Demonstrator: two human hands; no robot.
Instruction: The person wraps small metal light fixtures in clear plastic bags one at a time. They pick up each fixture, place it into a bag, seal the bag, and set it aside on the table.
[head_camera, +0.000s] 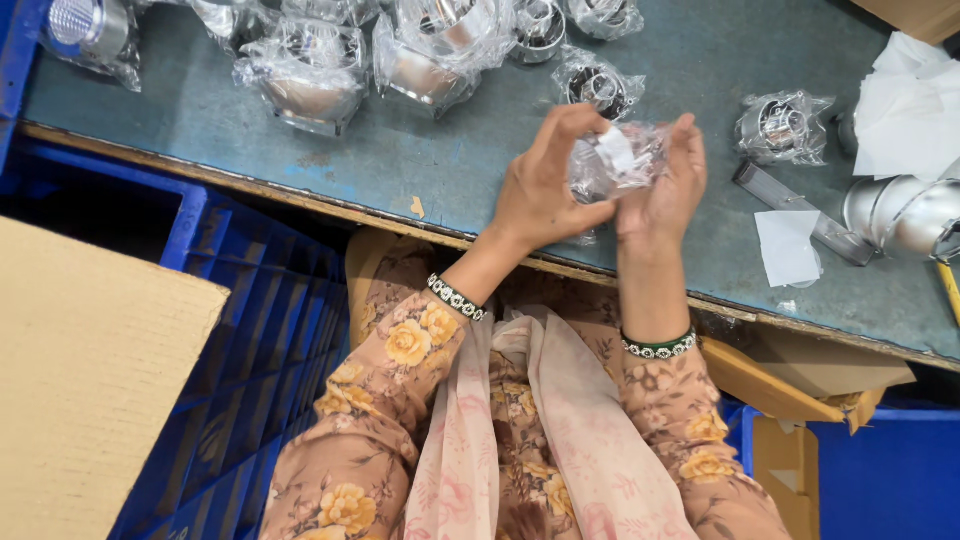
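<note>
Floral sleeves (400, 400) nearest. Left hand (545, 180) and right hand (665, 185) both pinching a clear-wrapped part (620, 160) just above the workbench (450, 160) edge — slick film could slip, dropping the part into blue crates (250, 330) below.

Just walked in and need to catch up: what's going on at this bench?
A person holds a small clear plastic bag with a white piece inside between both hands, left hand and right hand, above the blue-grey table. More bagged shiny metal parts lie along the far side, with white paper sheets at the right. Blue crates sit below the table edge.
</note>
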